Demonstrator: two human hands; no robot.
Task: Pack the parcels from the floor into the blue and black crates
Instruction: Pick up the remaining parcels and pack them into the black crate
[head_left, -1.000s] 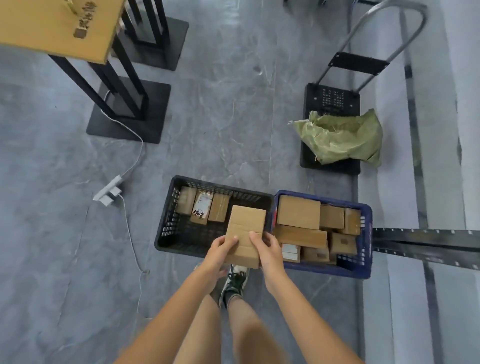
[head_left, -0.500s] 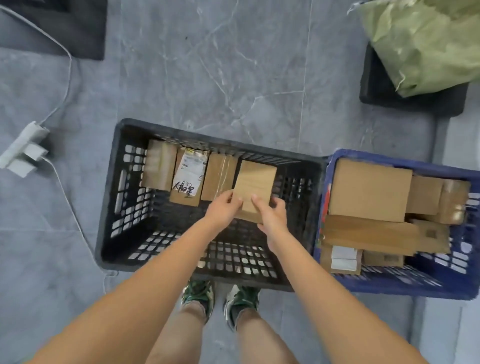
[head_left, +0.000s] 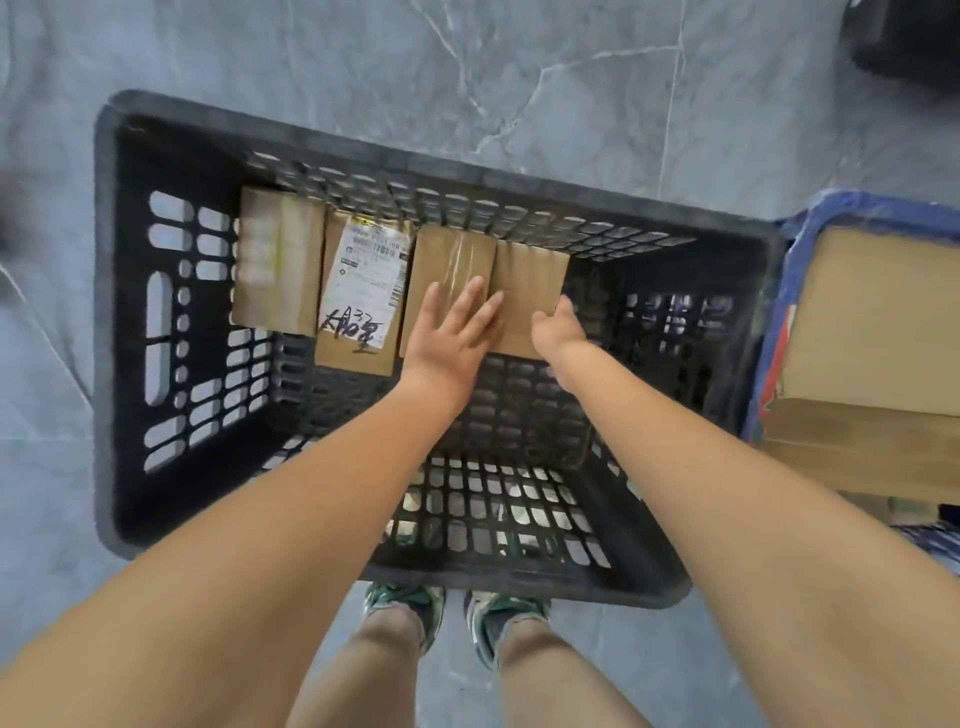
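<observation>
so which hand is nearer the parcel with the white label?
Left. The left hand lies flat on the taped parcel right beside the labelled parcel; the right hand is one parcel further, gripping the rightmost parcel.

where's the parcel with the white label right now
In the head view it stands inside the black crate against the far wall, left of centre: the labelled parcel is second from the left in the row.

Matt black plastic crate (head_left: 130, 312), brown cardboard parcels (head_left: 530, 280), glossy tape, polished marbled floor (head_left: 519, 78)
</observation>
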